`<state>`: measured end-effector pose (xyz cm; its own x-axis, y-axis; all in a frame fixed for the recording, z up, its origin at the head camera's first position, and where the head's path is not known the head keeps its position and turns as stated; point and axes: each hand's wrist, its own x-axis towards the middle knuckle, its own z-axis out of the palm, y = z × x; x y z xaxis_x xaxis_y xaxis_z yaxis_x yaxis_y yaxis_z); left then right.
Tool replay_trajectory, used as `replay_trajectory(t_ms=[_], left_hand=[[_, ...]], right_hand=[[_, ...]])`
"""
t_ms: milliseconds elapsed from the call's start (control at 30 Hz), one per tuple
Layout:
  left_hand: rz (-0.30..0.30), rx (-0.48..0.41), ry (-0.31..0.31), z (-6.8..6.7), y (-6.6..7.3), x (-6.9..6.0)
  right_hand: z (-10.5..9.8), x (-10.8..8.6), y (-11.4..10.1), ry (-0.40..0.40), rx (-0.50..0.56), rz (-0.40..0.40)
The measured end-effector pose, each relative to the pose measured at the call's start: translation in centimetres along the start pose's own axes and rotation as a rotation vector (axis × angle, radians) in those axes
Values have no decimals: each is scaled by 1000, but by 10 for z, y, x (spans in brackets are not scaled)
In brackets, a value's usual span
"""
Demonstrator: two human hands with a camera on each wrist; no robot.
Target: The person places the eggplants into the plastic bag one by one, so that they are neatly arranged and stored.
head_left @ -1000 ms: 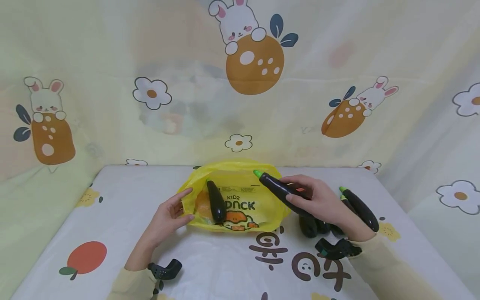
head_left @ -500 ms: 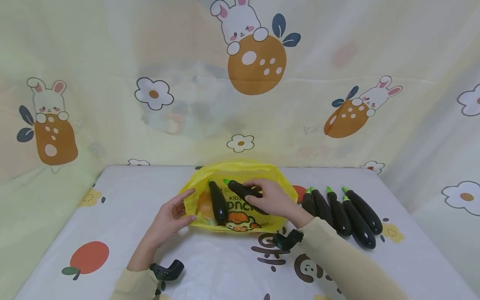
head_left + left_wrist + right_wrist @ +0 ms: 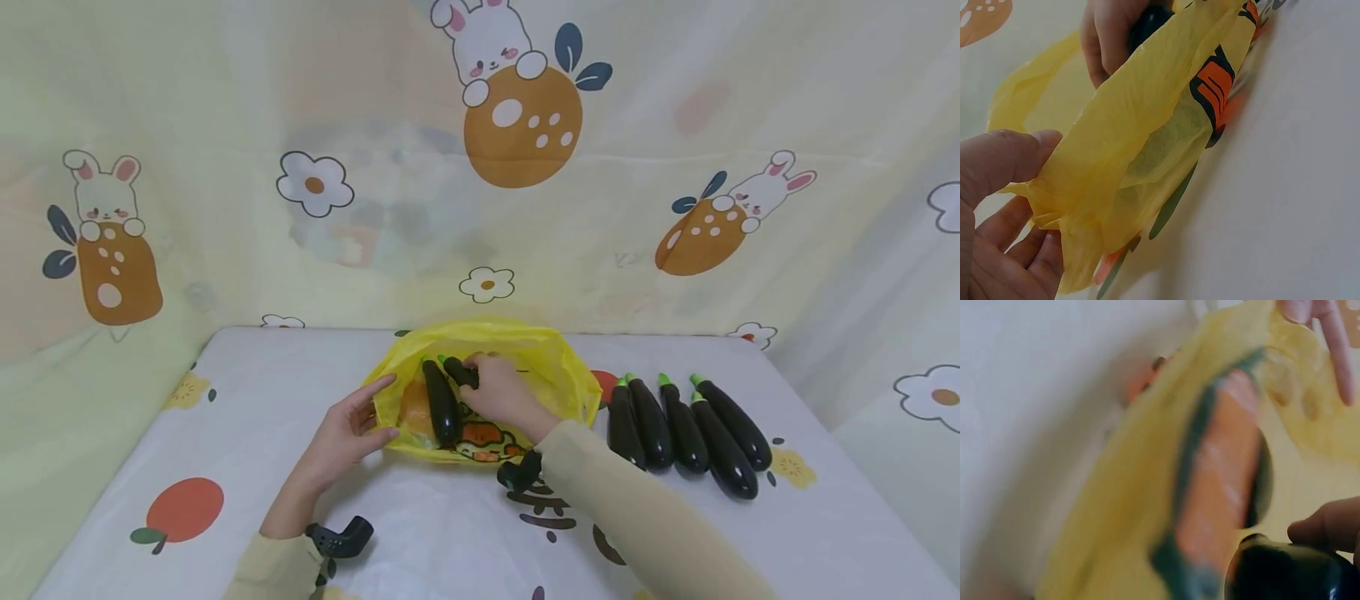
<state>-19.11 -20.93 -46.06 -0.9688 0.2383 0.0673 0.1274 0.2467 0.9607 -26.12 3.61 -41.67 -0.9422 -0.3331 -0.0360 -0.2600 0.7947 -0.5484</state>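
Note:
A yellow plastic bag (image 3: 573, 375) lies with its mouth spread wide in the head view. My left hand (image 3: 341, 433) holds its left edge; in the left wrist view the thumb (image 3: 1029, 153) and fingers lie on either side of the plastic. Inside the mouth, my right hand (image 3: 504, 396) grips a dark eggplant (image 3: 459, 372) with a green stem, its lower part hidden behind the hand. Just left of it in the bag rests another eggplant (image 3: 443, 408), beside an orange shape (image 3: 414, 408) that I cannot make out clearly.
Several loose eggplants (image 3: 690, 437) lie side by side on the white printed tablecloth (image 3: 420, 533), right of the bag. A patterned curtain (image 3: 390, 108) hangs behind the table.
My right hand has carried the eggplant leftward and down into the bag, close to the one inside. The left hand keeps its hold on the bag's edge.

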Motion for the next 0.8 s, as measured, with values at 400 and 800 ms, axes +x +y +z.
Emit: replay_trajectory(t_ms=[400,800], left_hand=[[11,-18,-9,2,2,0],[10,-3,-9,2,1,0]], right_hand=[[26,0,-16,45,3,49],[32,-4,-15,38,27,66]])
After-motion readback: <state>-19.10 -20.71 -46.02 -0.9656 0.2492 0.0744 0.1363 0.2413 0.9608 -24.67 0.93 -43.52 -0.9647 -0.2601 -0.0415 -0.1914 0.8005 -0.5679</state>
